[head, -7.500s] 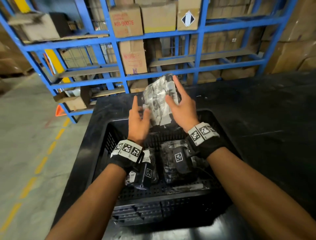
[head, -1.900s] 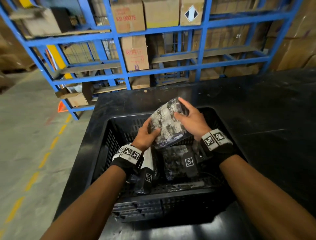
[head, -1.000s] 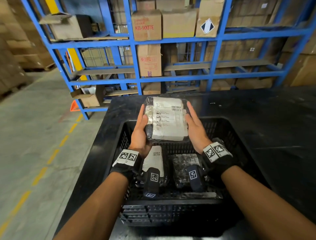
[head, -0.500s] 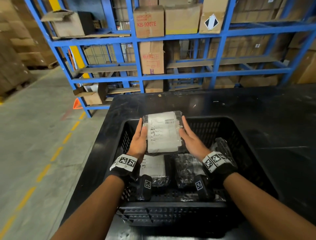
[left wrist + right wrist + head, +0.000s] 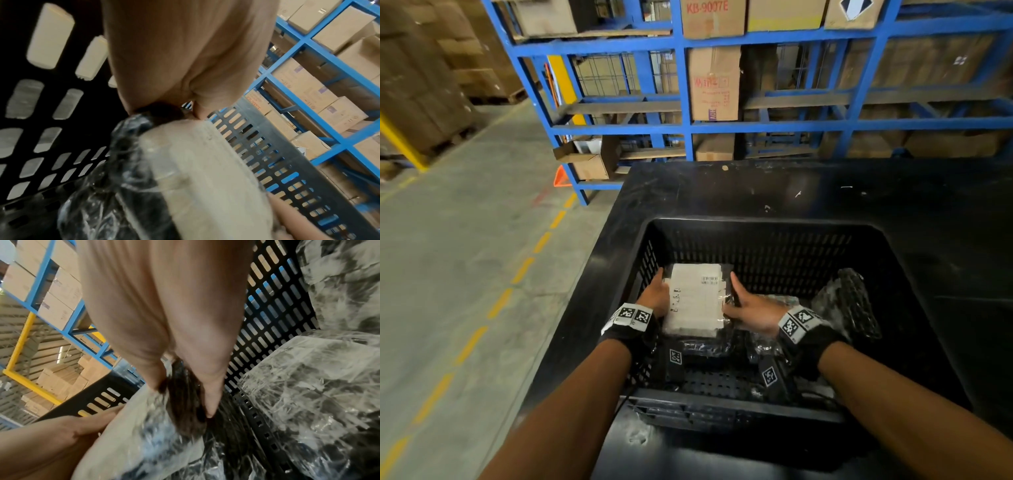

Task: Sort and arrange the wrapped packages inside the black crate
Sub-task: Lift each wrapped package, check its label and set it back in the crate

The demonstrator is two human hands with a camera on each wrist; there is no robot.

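Head view: left hand (image 5: 654, 297) and right hand (image 5: 751, 310) grip a labelled package (image 5: 697, 301) inside the black crate (image 5: 756, 226), wrapped packages (image 5: 849, 305) crowding its right side.

Head view: from above, facing forward and down into the crate (image 5: 767, 240) on the table (image 5: 722, 192), shelving (image 5: 685, 102) at 12 o'clock. Wrist views: very near, each looking along its hand at one package (image 5: 205, 170) (image 5: 127, 434); all three views share this package, the crate wall and the shelving.
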